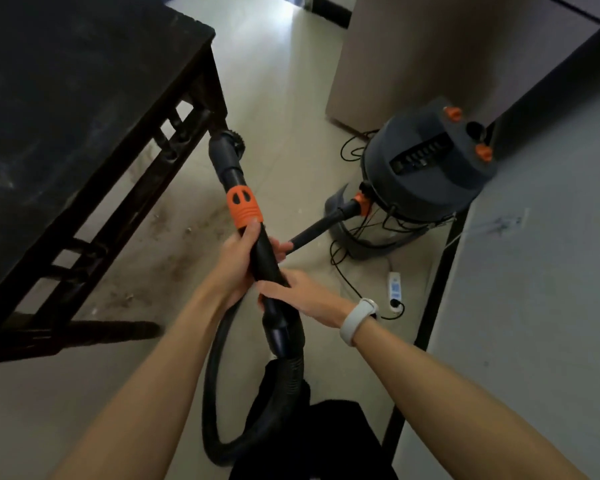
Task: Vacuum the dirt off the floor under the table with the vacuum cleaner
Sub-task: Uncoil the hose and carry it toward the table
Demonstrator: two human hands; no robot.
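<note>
Two bare arms reach forward, and the left hand and right hand are both wrapped tight around the black plastic vacuum wand with an orange collar. Its long line runs up and away, tipping left, with its nozzle beside the leg of the dark wooden table. Dirt speckles the pale tiled floor there. Right of it stands the grey drum vacuum cleaner.
</note>
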